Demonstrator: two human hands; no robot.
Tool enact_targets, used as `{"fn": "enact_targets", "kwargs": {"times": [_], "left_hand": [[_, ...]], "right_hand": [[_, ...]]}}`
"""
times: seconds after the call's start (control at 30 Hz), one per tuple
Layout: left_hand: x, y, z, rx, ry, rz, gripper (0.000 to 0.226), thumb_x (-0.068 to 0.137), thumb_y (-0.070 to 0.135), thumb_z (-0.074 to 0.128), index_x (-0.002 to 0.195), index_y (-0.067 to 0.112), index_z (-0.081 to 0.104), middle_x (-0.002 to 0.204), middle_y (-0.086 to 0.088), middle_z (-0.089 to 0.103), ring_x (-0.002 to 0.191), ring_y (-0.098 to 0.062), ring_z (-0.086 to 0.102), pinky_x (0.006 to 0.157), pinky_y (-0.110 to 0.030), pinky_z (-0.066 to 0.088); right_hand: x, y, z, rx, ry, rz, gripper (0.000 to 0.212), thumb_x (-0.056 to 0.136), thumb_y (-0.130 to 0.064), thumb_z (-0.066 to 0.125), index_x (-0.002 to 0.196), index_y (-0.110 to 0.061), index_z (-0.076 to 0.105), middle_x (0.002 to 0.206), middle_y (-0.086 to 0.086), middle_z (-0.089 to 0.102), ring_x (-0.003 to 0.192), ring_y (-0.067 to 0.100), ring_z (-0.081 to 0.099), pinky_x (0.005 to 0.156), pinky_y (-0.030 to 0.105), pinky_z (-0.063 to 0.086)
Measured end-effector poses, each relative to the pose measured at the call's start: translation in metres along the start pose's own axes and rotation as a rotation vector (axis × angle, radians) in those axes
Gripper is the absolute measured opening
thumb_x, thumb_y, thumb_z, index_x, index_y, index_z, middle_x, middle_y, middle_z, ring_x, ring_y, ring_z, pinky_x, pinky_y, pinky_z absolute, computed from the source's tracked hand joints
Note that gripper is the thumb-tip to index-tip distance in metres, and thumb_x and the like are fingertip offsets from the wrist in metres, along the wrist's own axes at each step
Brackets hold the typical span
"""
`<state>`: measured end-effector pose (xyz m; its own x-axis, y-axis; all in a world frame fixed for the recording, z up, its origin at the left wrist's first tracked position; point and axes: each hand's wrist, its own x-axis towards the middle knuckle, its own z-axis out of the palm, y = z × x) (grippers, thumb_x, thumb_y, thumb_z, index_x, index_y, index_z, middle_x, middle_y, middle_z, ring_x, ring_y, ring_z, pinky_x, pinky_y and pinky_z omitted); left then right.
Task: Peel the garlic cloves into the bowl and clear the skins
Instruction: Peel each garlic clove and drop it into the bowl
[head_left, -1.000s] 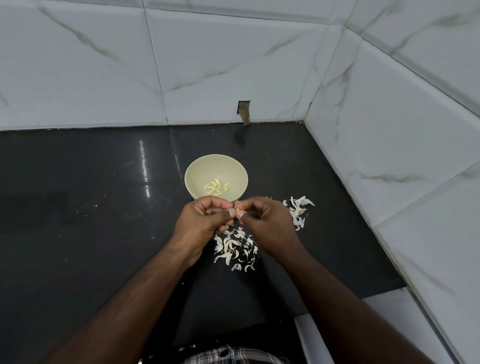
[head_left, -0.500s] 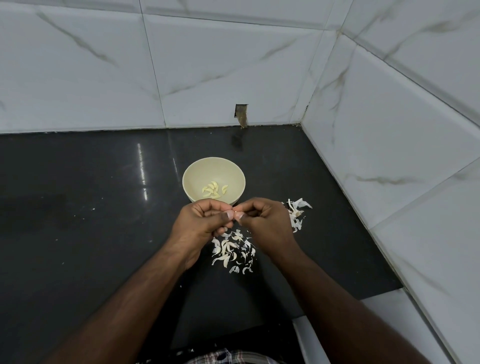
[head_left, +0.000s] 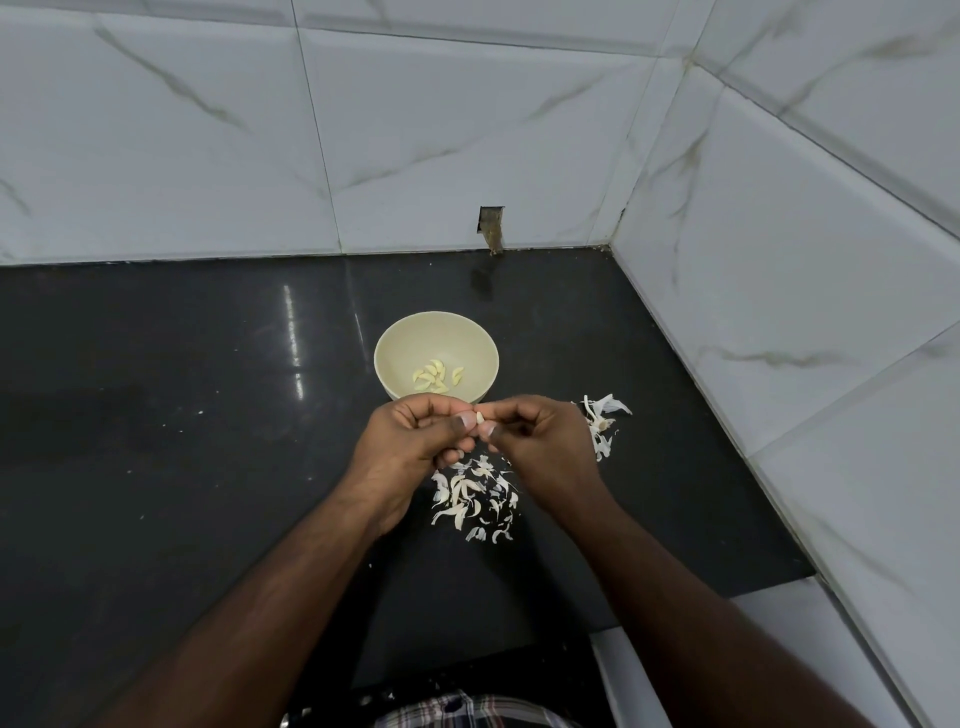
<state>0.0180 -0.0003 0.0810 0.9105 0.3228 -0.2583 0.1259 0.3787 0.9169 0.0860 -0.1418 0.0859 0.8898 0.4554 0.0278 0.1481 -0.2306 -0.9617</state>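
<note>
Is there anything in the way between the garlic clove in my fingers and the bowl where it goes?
Nothing visible. The clove is pinched between the left hand and right hand just in front of the bowl, whose open top holds only peeled cloves.

Black counter (head_left: 156, 467) — cream bowl (head_left: 395, 345), garlic skins (head_left: 470, 499)

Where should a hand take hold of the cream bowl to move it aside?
Grip the bowl by its far-left rim, coming from above and the left. The open rim gives thumb and fingers an edge to pinch; both hands and the skins crowd its near side.
</note>
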Motion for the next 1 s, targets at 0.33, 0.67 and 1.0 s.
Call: {"fn": "enact_targets", "kwargs": {"times": [0.33, 0.67, 1.0], "left_hand": [[-0.001, -0.002, 0.000, -0.004, -0.002, -0.008, 0.014, 0.090, 0.002, 0.068, 0.082, 0.010, 0.075, 0.078, -0.014, 0.072, 0.065, -0.014, 0.060, 0.055, -0.017, 0.048], [0.002, -0.007, -0.002, 0.102, 0.033, 0.075, 0.013, 0.084, -0.004, 0.074, 0.090, 0.007, 0.074, 0.075, -0.010, 0.070, 0.064, -0.012, 0.059, 0.060, -0.019, 0.049], [0.001, -0.007, -0.002, 0.323, 0.067, 0.158, 0.012, 0.078, 0.004, 0.083, 0.084, 0.012, 0.076, 0.076, -0.006, 0.073, 0.070, -0.012, 0.066, 0.068, -0.026, 0.053]], "right_hand": [[-0.002, -0.002, 0.001, 0.061, 0.010, 0.018, 0.021, 0.086, 0.000, 0.070, 0.085, -0.019, 0.077, 0.073, -0.004, 0.075, 0.066, 0.005, 0.068, 0.066, 0.022, 0.053], [-0.002, -0.006, 0.000, 0.182, 0.003, 0.106, 0.016, 0.085, 0.003, 0.070, 0.088, -0.011, 0.076, 0.068, -0.003, 0.072, 0.060, 0.004, 0.061, 0.062, 0.018, 0.049], [0.005, -0.011, -0.008, 0.242, -0.040, 0.159, 0.015, 0.080, 0.013, 0.067, 0.087, 0.000, 0.070, 0.070, 0.016, 0.067, 0.053, 0.014, 0.056, 0.057, 0.023, 0.050]]}}
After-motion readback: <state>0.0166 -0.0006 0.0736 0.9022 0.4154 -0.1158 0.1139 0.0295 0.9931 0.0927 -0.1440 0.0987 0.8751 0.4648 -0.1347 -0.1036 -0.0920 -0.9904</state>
